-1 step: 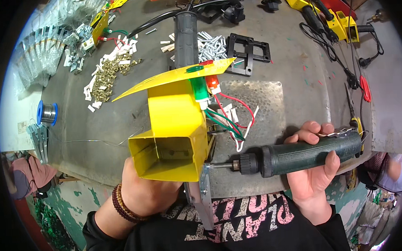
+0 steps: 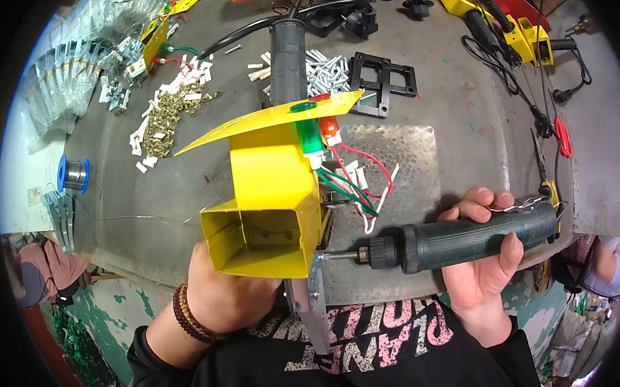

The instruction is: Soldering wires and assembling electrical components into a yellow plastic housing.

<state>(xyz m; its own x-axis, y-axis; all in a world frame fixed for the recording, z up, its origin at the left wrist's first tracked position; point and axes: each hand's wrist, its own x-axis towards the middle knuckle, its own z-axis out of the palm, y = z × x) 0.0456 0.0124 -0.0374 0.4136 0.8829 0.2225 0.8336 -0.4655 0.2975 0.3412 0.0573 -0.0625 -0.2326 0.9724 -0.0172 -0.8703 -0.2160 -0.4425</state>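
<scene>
My left hand (image 2: pixel 227 287) grips a yellow box-shaped metal housing (image 2: pixel 267 171) from below; most of its fingers are hidden behind it. A black ribbed handle (image 2: pixel 288 63) rises from the housing's far end. On its yellow plate sit a green indicator light (image 2: pixel 311 139) and a red one (image 2: pixel 329 128), with red, green and white wires hanging loose. A metal strip (image 2: pixel 315 290) projects down toward my shirt. My right hand (image 2: pixel 474 283) is wrapped round a dark green electric screwdriver (image 2: pixel 478 238). Its bit points left and meets the metal strip beside the housing.
Brass parts (image 2: pixel 165 120) with white sleeves, silver screws (image 2: pixel 324 72) and a black frame (image 2: pixel 383 83) lie beyond the housing. At left is a solder spool (image 2: pixel 72 174). Corded yellow units (image 2: pixel 525 42) and pliers (image 2: pixel 549 190) are at right; a textured metal plate (image 2: pixel 398 155) lies beneath.
The yellow housing has shifted very slightly to the right. Both hands and the screwdriver look the same.
</scene>
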